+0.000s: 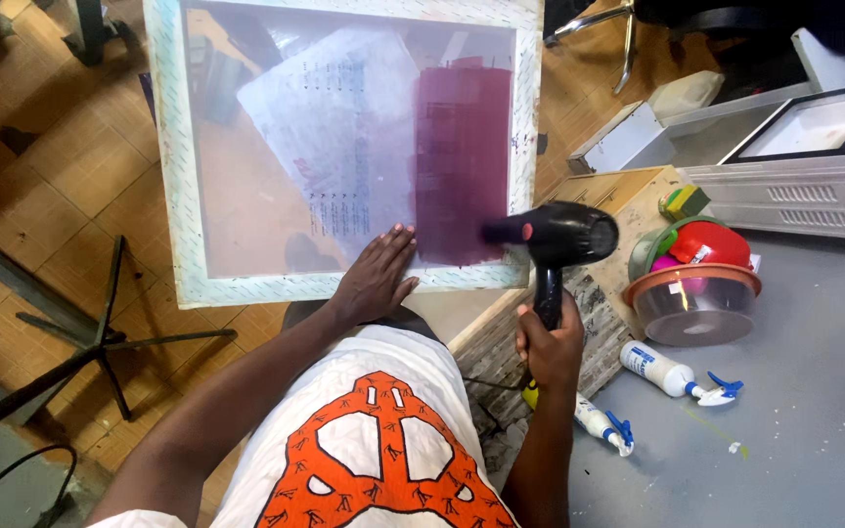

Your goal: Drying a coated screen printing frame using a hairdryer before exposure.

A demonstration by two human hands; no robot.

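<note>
Right hand (550, 344) grips black hairdryer (557, 240); left hand (376, 279) flat on screen frame (344, 147).

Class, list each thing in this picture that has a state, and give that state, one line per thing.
Screen frame: tilted up, purple patch on mesh.
Hair dryer: gripped, nozzle aimed at the patch.
Left hand: flat on the frame's lower edge.
Right hand: closed round the dryer handle.
Spray bottles: lying down.

Two white spray bottles with blue triggers (679, 374) lie on a grey table (814, 430) at four o'clock. A clear plastic tub (693, 304) sits at three o'clock, a grey machine (804, 166) at two o'clock.
</note>
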